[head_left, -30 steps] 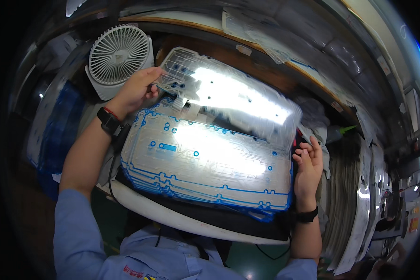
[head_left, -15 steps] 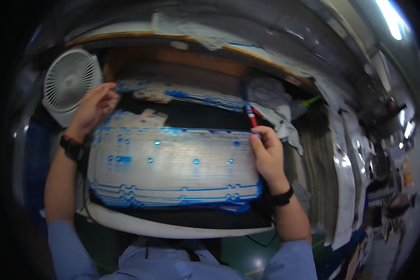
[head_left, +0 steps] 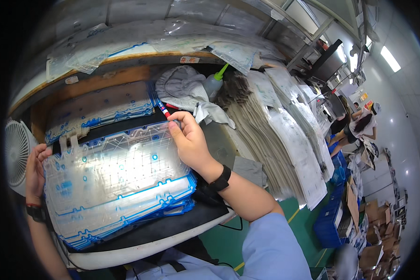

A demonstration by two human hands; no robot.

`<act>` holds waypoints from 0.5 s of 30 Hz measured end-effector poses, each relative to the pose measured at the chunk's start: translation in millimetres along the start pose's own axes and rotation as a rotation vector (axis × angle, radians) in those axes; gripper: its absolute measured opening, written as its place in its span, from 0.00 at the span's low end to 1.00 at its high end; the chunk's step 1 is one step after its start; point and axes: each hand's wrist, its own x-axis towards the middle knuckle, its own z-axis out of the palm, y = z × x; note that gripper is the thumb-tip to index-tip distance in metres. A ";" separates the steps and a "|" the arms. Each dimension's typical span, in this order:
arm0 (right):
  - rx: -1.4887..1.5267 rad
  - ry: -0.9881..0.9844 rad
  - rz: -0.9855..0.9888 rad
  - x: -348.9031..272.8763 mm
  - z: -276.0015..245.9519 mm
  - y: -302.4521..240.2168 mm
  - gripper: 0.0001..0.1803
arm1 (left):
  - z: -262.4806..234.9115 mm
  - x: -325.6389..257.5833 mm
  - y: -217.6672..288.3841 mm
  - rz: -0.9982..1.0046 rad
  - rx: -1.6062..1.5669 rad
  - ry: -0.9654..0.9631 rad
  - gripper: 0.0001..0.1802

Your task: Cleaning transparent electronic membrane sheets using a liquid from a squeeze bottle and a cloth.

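Observation:
A stack of clear plastic panels (head_left: 121,172) with blue-outlined edges lies in front of me on the black-topped bench. My right hand (head_left: 191,142) is closed at the far right corner of the top panel, thumb above it. Just beyond those fingertips is a red and blue marker pen (head_left: 166,111); it does not appear to be in the grip. At the panel's far left corner, my left hand (head_left: 36,170) curls its fingers against the edge; its thumb is hard to make out. A small pale piece (head_left: 70,143) sits by the panel's far edge.
More blue-edged panels (head_left: 107,105) are stacked behind. A white fan (head_left: 18,151) stands at left. Grey cloth (head_left: 184,86), a green-tipped squeeze bottle (head_left: 213,84) and tall piles of sheets (head_left: 266,135) are to the right. Farther right are a blue crate (head_left: 329,228) and another person (head_left: 365,122).
The view has swung to the right, bringing in the aisle and the other person. My left hand has come from above the far left corner down to the panel's edge. My right hand stays at its corner.

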 end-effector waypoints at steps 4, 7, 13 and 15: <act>0.046 0.107 0.025 -0.4 3.8 -6.9 0.08 | 30.7 0.8 5.8 -0.121 -0.020 0.218 0.18; 0.077 0.147 0.051 2.4 3.4 -5.8 0.09 | 15.6 -2.9 13.5 -0.127 0.206 -0.104 0.13; 0.105 0.084 0.132 3.0 4.7 -8.6 0.13 | -0.2 5.8 -13.3 0.044 0.210 0.186 0.07; 0.109 0.021 0.179 2.7 4.5 -7.9 0.14 | 4.3 8.8 -15.1 0.027 0.166 0.297 0.06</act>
